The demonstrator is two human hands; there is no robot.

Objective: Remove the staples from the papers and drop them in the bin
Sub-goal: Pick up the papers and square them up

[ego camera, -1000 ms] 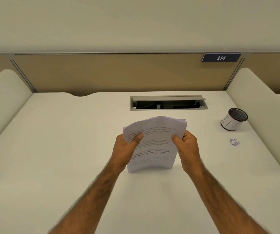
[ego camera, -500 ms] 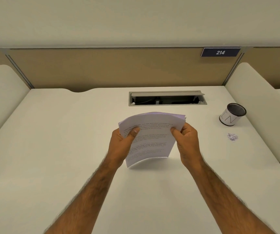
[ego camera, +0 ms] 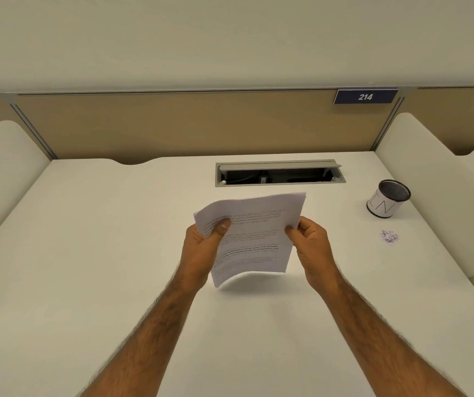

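The white desk stretched out under me. Above its middle I held the papers clear of the surface, the sheaf's long axis running near to far and its near end bowing up. My left hand gripped the left edge, its thumb pressed flat on the printed face and the other fingers hidden behind the sheets. My right hand pinched the right edge between the thumb and tightly bent fingertips. The bin, a small mesh cup in a white wrap, stood at the far right, well apart from the papers and nearer my right hand, so I judged that hand the one to carry a staple over. Near the bin lay a small heap of tiny scraps. I could not make out a staple on the sheaf.
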